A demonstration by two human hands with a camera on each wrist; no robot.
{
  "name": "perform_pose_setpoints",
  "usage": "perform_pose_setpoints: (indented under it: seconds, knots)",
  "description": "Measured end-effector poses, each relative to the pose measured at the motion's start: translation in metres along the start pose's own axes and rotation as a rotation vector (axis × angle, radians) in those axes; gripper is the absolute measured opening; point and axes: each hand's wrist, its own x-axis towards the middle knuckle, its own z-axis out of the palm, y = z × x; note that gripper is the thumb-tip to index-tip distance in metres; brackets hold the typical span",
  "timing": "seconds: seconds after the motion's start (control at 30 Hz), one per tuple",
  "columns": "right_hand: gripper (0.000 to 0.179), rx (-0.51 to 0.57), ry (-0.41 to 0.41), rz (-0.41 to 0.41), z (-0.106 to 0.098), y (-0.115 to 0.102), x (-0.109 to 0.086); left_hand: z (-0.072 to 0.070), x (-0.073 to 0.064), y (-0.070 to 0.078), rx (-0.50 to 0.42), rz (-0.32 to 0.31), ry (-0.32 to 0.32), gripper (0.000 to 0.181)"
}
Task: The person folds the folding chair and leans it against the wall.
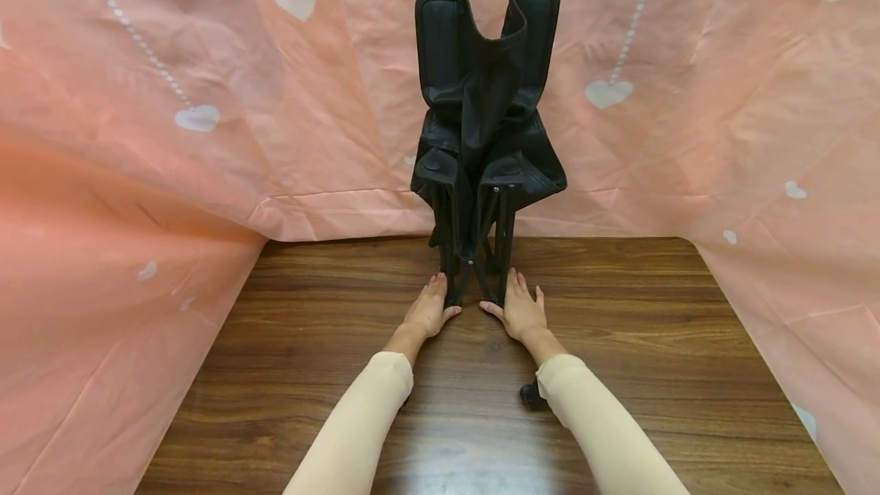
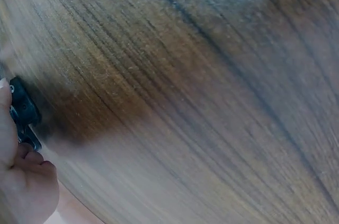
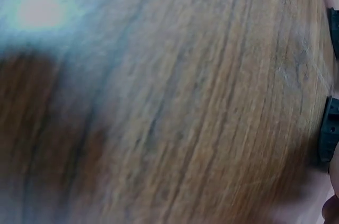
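A black folding camp chair (image 1: 491,121) stands upright, its fabric bunched between partly folded legs, at the far side of the wooden surface in the head view. My left hand (image 1: 428,310) touches the outer side of the left front leg near its foot, with fingers straight and thumb toward the front. Likewise, my right hand (image 1: 524,313) lies against the right front leg low down, fingers spread and thumb across the foot. A black chair foot (image 2: 24,107) shows beside the left hand in the left wrist view. The right wrist view shows another foot (image 3: 329,131) at its edge.
The wooden tabletop (image 1: 330,342) extends around the chair. Pink cloth (image 1: 344,98) with white hearts hangs behind and at both sides. A small black object (image 1: 532,396) shows beside the right sleeve.
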Motion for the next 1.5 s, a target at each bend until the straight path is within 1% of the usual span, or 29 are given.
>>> perform_pose_setpoints:
  seconds: [0.23,0.37,0.6,0.9,1.1,1.5]
  knots:
    - [0.094,-0.015,0.015,0.049,0.0,-0.005,0.001,0.0,-0.001,0.008,0.027,-0.038,0.023,0.07]
    - [0.092,-0.012,0.02,0.067,-0.001,-0.007,0.003,0.001,-0.001,0.011,0.022,-0.062,0.046,0.067]
    - [0.092,-0.003,0.036,0.08,0.001,-0.008,0.005,0.003,0.001,0.011,-0.004,-0.088,0.056,0.065]
    - [0.091,0.045,0.035,0.128,0.004,-0.014,0.006,-0.001,0.0,0.009,-0.003,-0.111,0.055,0.065]
    - [0.091,0.057,0.031,0.133,0.003,-0.014,0.009,0.0,0.001,0.007,0.018,-0.106,0.059,0.063]
    - [0.091,0.06,0.016,0.143,0.002,-0.013,0.005,0.002,-0.001,0.012,0.013,-0.107,0.061,0.062]
